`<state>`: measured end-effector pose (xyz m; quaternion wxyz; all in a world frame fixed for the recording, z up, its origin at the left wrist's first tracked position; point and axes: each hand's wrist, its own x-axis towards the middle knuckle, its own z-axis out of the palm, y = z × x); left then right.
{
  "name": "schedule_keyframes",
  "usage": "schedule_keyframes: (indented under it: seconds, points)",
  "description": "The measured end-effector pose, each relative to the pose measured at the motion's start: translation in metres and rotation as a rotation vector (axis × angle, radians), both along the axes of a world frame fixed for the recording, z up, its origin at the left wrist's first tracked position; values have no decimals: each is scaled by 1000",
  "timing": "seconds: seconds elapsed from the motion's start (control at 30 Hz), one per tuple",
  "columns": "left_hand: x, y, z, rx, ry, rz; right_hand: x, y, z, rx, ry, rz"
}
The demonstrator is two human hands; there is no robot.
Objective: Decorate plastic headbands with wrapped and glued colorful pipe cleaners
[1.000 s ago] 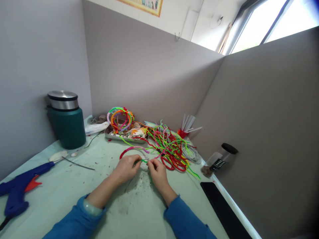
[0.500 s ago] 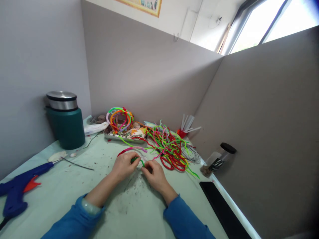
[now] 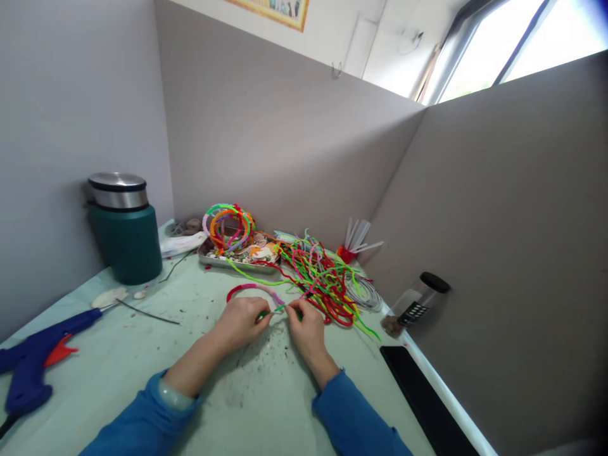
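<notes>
My left hand [image 3: 247, 323] is closed, thumb and fingers pinching a green pipe cleaner [image 3: 278, 308]. Close beside it on the right, my right hand [image 3: 306, 326] pinches the other side of the same green piece. Behind my left hand curves a pipe cleaner ring [image 3: 251, 286] in red, pink and lilac; its lilac end reaches the spot between my fingertips. My fingers hide how the green piece and the ring meet. A tangled heap of coloured pipe cleaners [image 3: 327, 272] lies just beyond my right hand.
A metal tray [image 3: 240, 263] holds shells and finished-looking coloured rings [image 3: 229, 228]. To the left are a green flask [image 3: 126, 244] and a blue glue gun [image 3: 52, 354]. At right stand a red holder with white sticks [image 3: 349, 253], a clear jar [image 3: 415, 304] and a black slab [image 3: 422, 392].
Both hands have shifted slightly, the right one up and to the right. The green piece is drawn straighter between them, and the ring's lilac end now sits nearer my fingertips.
</notes>
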<state>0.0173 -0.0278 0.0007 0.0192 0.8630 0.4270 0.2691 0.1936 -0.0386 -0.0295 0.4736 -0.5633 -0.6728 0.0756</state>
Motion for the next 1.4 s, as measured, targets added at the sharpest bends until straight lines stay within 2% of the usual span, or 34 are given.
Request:
schedule_keyframes:
  seconds: [0.2, 0.43, 0.53, 0.7, 1.0, 1.17, 1.4]
  points:
    - [7, -5, -3, -27, 81, -48, -4, -7, 6, 110, 26, 48]
    - [7, -2, -5, -145, -2, -28, -11, -20, 16, 136, -53, 344]
    - [4, 3, -6, -201, -97, -24, -12, -22, 17, 125, -107, 411]
    - [-1, 10, -6, -209, -279, 27, -11, -20, 14, 114, -118, 377]
    - [-3, 10, 0, -241, -329, 61, -8, -10, 3, 8, -130, 151]
    - [-3, 10, -3, -247, -314, 53, -8, -9, 2, -15, -177, 153]
    - [-2, 8, 0, -173, -267, 116, -9, -8, 2, 8, -199, 148]
